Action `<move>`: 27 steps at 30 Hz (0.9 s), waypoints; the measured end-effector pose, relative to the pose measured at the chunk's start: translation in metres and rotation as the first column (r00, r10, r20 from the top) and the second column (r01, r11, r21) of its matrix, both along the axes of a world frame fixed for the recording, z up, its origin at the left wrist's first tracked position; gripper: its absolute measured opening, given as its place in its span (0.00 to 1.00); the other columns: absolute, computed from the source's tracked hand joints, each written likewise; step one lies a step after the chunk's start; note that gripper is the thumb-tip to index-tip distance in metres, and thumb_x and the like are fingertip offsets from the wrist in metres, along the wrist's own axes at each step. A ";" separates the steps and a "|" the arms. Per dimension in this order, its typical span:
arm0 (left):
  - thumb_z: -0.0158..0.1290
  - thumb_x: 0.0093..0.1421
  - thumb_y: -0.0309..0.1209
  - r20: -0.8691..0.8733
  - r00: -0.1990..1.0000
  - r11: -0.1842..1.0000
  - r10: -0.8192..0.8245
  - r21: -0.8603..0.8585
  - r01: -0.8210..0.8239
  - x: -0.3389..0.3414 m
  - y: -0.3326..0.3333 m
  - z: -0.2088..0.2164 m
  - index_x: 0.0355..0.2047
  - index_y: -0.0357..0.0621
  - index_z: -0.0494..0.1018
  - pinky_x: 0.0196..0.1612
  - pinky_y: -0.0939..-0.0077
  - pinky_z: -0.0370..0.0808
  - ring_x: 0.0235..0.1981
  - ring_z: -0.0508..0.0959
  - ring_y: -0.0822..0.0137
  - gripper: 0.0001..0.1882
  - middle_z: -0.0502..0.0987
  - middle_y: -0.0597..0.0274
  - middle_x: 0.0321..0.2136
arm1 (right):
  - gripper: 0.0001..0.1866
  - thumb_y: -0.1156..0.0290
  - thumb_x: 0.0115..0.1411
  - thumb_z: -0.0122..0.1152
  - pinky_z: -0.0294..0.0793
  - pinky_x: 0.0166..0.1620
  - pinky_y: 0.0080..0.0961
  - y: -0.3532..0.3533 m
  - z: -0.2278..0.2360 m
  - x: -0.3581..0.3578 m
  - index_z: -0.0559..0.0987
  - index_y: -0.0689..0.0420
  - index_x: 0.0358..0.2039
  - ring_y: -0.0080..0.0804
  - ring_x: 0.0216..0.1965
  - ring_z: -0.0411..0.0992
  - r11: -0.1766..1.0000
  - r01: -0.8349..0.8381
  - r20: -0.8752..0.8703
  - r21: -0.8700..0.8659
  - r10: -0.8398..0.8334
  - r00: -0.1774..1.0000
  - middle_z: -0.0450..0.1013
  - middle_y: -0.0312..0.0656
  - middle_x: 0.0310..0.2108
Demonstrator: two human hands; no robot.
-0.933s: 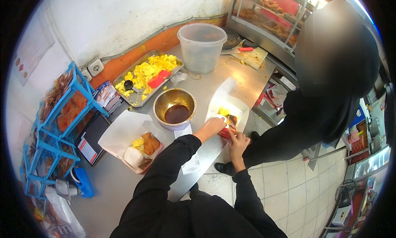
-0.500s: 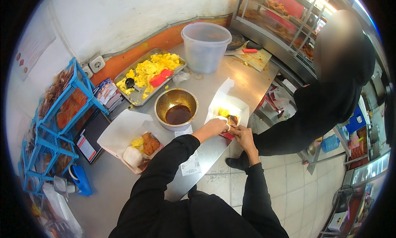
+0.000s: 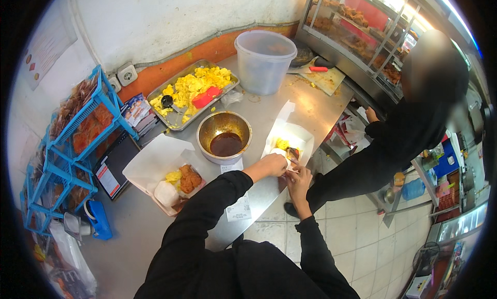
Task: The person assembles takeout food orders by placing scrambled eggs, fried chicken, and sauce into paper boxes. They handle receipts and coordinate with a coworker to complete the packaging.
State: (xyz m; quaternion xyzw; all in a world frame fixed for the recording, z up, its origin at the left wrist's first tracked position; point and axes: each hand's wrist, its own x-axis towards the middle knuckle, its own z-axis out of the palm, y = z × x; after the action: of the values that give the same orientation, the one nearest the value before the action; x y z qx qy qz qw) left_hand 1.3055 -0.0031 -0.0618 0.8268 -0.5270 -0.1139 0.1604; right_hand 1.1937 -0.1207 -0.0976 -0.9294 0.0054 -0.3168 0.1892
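Observation:
At the counter's near right edge stands an open white food box [image 3: 302, 137], with scrambled egg [image 3: 282, 143] and a small glossy brown packet or piece [image 3: 293, 154] inside. My left hand [image 3: 271, 166] is closed at its near side, beside a white lump. Just right of it, my right hand [image 3: 299, 182] pinches with the fingertips close to the left ones. What lies between the fingers is mostly hidden. Left of my left forearm sits a second open box [image 3: 150, 161], holding fried chicken [image 3: 190, 178], egg and a white wrapped lump [image 3: 166, 194].
A metal bowl of brown sauce [image 3: 225, 144] stands between the boxes. Behind it are a tray of scrambled egg [image 3: 182, 125] and a clear plastic bucket [image 3: 264, 66]. Blue stacked baskets [image 3: 85, 143] line the left. A co-worker in black [image 3: 393, 138] stands close at right.
My right hand has shifted slightly down and left, staying against the left hand. The co-worker's posture has changed, and a hand of theirs now shows. The whole view has moved slightly.

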 end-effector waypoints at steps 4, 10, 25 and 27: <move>0.49 0.45 0.30 0.262 0.965 0.998 0.004 -0.055 0.010 -0.012 -0.005 -0.016 0.18 0.43 0.74 0.28 0.67 0.73 0.25 0.77 0.60 0.06 0.75 0.55 0.20 | 0.12 0.66 0.47 0.60 0.59 0.43 0.28 -0.009 -0.016 -0.008 0.76 0.54 0.33 0.36 0.47 0.57 0.934 0.037 0.103 0.355 -0.079 0.992 0.62 0.43 0.41; 0.48 0.45 0.30 0.495 0.869 0.983 0.023 -0.170 0.071 -0.029 -0.005 -0.041 0.21 0.42 0.73 0.23 0.73 0.73 0.24 0.75 0.63 0.06 0.73 0.58 0.23 | 0.37 0.42 0.51 0.50 0.66 0.38 0.31 -0.049 -0.028 0.012 0.53 0.47 0.55 0.34 0.41 0.64 -0.097 0.293 -0.283 0.951 0.102 0.954 0.61 0.44 0.44; 0.48 0.45 0.25 0.357 0.924 0.955 0.140 -0.293 -0.031 -0.204 0.233 0.016 0.31 0.40 0.69 0.36 0.79 0.73 0.37 0.72 0.64 0.10 0.71 0.61 0.31 | 0.50 0.72 0.52 0.51 0.71 0.42 0.48 0.092 0.017 -0.108 0.21 0.31 0.55 0.47 0.49 0.63 -0.097 0.105 -0.002 0.990 0.724 0.690 0.48 0.51 0.57; 0.48 0.45 0.24 0.336 0.914 0.945 0.228 -0.302 -0.124 -0.226 0.271 0.014 0.31 0.39 0.69 0.36 0.78 0.73 0.38 0.72 0.64 0.10 0.71 0.61 0.32 | 0.51 0.76 0.54 0.48 0.70 0.44 0.47 0.128 0.008 -0.121 0.16 0.29 0.52 0.46 0.50 0.63 -0.174 0.218 0.001 0.960 0.784 0.621 0.49 0.52 0.56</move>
State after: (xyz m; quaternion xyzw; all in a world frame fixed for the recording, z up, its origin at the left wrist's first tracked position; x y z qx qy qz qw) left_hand 1.0796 0.2676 -0.0476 0.8475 -0.4810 0.1315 0.1821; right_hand 1.0732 0.0075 -0.0892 -0.4775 0.0535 0.2054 0.8526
